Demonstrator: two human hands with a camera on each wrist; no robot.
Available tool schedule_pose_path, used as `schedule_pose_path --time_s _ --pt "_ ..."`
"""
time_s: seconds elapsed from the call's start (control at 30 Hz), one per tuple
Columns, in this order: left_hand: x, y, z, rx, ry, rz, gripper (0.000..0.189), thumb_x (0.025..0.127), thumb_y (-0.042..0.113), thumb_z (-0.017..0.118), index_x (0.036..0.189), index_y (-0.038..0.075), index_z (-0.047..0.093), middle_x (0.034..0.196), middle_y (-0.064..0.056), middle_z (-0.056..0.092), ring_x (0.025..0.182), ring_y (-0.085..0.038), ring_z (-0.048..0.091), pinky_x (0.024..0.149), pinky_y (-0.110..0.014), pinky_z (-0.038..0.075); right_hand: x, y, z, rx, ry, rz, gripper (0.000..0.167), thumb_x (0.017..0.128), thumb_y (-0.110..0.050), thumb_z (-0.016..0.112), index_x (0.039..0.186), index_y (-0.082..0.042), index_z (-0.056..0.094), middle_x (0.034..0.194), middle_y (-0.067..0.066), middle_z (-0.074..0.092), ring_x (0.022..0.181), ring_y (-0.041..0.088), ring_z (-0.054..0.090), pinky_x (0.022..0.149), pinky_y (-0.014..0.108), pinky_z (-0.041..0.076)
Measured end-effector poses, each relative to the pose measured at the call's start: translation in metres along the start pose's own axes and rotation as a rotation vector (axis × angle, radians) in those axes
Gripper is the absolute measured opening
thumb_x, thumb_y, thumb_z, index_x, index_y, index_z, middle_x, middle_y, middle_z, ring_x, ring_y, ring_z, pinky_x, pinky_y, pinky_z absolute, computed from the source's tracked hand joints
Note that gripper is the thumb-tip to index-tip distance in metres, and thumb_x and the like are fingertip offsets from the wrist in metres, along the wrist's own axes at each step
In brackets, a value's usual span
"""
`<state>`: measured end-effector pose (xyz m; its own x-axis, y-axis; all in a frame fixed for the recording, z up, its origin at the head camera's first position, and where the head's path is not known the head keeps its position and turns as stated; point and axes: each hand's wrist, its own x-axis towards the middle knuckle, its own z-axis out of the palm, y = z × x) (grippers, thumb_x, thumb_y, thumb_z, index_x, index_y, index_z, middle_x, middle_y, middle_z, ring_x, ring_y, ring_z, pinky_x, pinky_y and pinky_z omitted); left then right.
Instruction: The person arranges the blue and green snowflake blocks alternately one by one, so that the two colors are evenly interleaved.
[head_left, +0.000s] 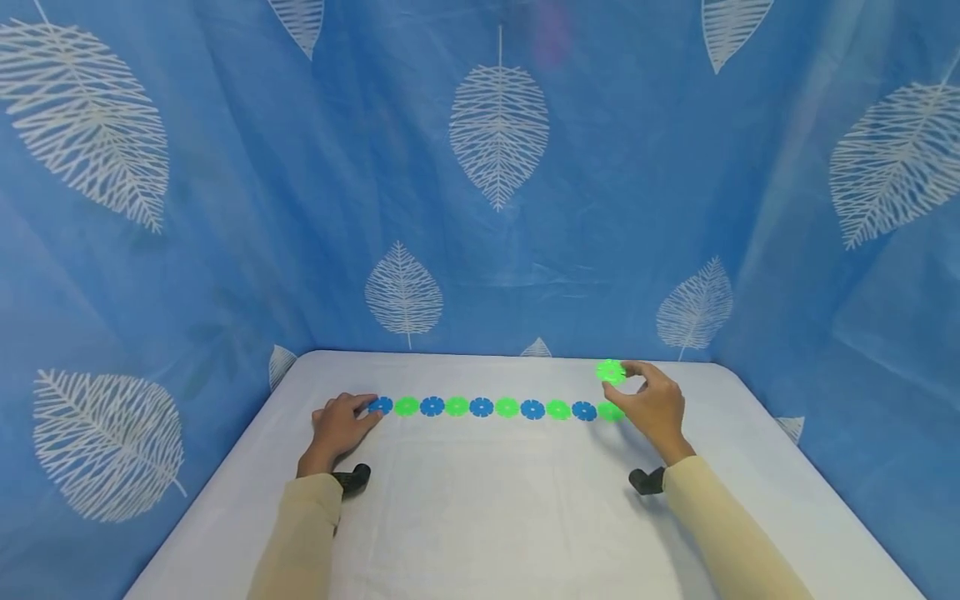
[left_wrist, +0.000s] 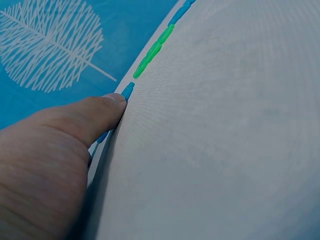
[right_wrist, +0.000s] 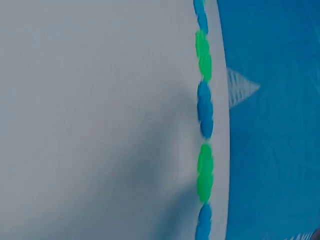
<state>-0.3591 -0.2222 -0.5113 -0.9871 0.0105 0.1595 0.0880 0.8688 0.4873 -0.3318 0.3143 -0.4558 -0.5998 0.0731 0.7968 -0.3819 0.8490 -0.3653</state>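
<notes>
Blue and green notched plastic building discs lie flat in an alternating row across the table. At the row's left end is a blue disc, with the thumb and index finger of my left hand on either side of it. In the left wrist view, the thumb presses against the edge of that blue disc. My right hand pinches a bright green disc by its edge, held above the row's right end. Below it, another green disc is partly covered by the thumb.
A white cloth covers the table. Blue leaf-patterned curtain rises along the back and both sides. Dark rounded pieces sit at both wrists. In the right wrist view, the row of discs runs near the table's far edge.
</notes>
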Motion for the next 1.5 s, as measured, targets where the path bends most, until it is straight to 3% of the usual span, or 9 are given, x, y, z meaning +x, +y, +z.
schedule_pose_path --time_s 0.1,0.2,0.3,0.37,0.43,0.53,0.9,1.17,1.5 --pt "0.000 -0.001 0.000 0.006 -0.006 0.004 0.051 0.094 0.045 0.066 0.136 0.017 0.063 0.122 -0.015 0.065 0.112 -0.034 0.056 0.089 -0.054 0.031 -0.006 0.015 -0.008 -0.029 0.001 0.108 0.046 0.069 -0.026 0.089 0.107 -0.005 0.075 0.090 0.012 0.076 0.049 0.002 0.040 0.048 0.028 0.034" --pt "0.000 -0.001 0.001 0.003 -0.011 0.001 0.052 0.094 0.045 0.066 0.137 0.017 0.063 0.123 -0.015 0.065 0.113 -0.035 0.056 0.089 -0.055 0.031 -0.011 0.029 -0.015 -0.063 -0.029 0.221 0.047 0.074 -0.031 0.087 0.111 -0.006 0.074 0.095 0.014 0.076 0.055 0.016 0.052 0.056 0.034 0.039" --pt "0.001 0.000 0.000 0.000 -0.013 0.003 0.052 0.094 0.045 0.066 0.137 0.016 0.063 0.124 -0.016 0.064 0.113 -0.036 0.056 0.089 -0.055 0.031 -0.018 0.040 -0.024 -0.106 -0.098 0.360 0.051 0.078 -0.039 0.082 0.116 -0.007 0.072 0.102 0.015 0.076 0.076 0.032 0.065 0.066 0.043 0.044" --pt "0.001 0.000 -0.002 0.002 -0.014 0.003 0.052 0.094 0.045 0.066 0.137 0.016 0.063 0.124 -0.016 0.064 0.114 -0.036 0.056 0.090 -0.056 0.030 -0.024 0.046 -0.030 -0.132 -0.166 0.469 0.056 0.080 -0.044 0.080 0.119 -0.007 0.070 0.107 0.016 0.074 0.093 0.037 0.066 0.072 0.048 0.045" --pt "0.001 -0.001 -0.003 0.005 -0.015 0.002 0.052 0.094 0.045 0.065 0.137 0.016 0.063 0.124 -0.016 0.064 0.114 -0.036 0.056 0.090 -0.056 0.030 -0.029 0.051 -0.034 -0.155 -0.233 0.573 0.061 0.081 -0.049 0.077 0.122 -0.006 0.069 0.110 0.017 0.074 0.100 0.039 0.064 0.075 0.051 0.044" --pt "0.001 -0.002 -0.004 0.008 -0.013 -0.001 0.051 0.094 0.045 0.065 0.137 0.017 0.063 0.124 -0.015 0.064 0.114 -0.036 0.056 0.091 -0.056 0.030 -0.033 0.056 -0.038 -0.180 -0.317 0.665 0.066 0.081 -0.054 0.075 0.125 -0.004 0.067 0.111 0.018 0.073 0.102 0.041 0.063 0.076 0.052 0.044" --pt "-0.004 -0.002 -0.003 0.004 -0.019 -0.002 0.051 0.094 0.045 0.065 0.137 0.017 0.063 0.127 -0.016 0.063 0.116 -0.037 0.055 0.093 -0.058 0.030 -0.033 0.060 -0.038 -0.284 -0.506 0.740 0.070 0.084 -0.052 0.071 0.125 0.004 0.065 0.127 0.031 0.063 0.110 0.051 0.058 0.080 0.059 0.046" --pt "-0.003 0.001 -0.004 0.001 -0.016 0.009 0.051 0.094 0.046 0.064 0.137 0.018 0.063 0.127 -0.016 0.063 0.116 -0.037 0.055 0.092 -0.056 0.030 -0.034 0.060 -0.037 -0.304 -0.571 0.747 0.064 0.086 -0.046 0.069 0.125 0.005 0.064 0.127 0.031 0.062 0.109 0.051 0.059 0.077 0.058 0.046" --pt "-0.003 -0.001 -0.005 0.012 -0.025 0.004 0.053 0.095 0.046 0.063 0.138 0.017 0.062 0.127 -0.017 0.063 0.115 -0.037 0.055 0.091 -0.056 0.031 -0.033 0.061 -0.034 -0.308 -0.601 0.752 0.062 0.090 -0.043 0.067 0.129 0.006 0.061 0.132 0.031 0.059 0.116 0.053 0.056 0.085 0.062 0.045"
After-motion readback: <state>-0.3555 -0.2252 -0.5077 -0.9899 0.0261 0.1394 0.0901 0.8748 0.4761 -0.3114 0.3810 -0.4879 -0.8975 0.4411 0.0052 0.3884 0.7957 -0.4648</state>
